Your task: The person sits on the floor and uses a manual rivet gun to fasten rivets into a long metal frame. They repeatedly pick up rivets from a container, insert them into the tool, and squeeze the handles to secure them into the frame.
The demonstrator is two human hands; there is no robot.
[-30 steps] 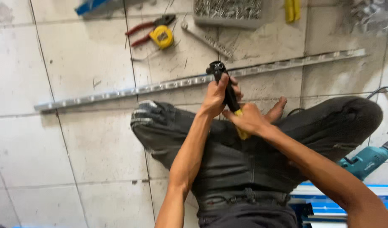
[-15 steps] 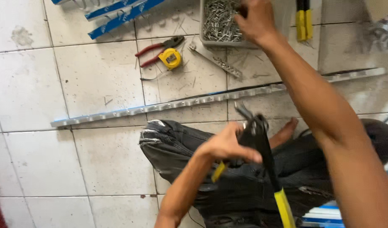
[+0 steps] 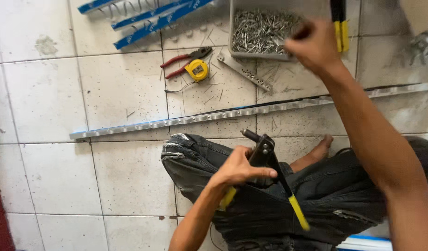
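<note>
The person sits on the tiled floor with legs crossed, so the lap works like a small table. The left hand (image 3: 239,169) is closed around a black rivet tool (image 3: 265,155) with yellow grips, holding it over the lap with its nose pointing up and away. The right hand (image 3: 314,44) reaches out to the grey tray (image 3: 235,32) of small metal pins; it is blurry, so I cannot tell if its fingers pinch 1. A long metal strip (image 3: 200,118) lies just past the knees, within easy reach.
</note>
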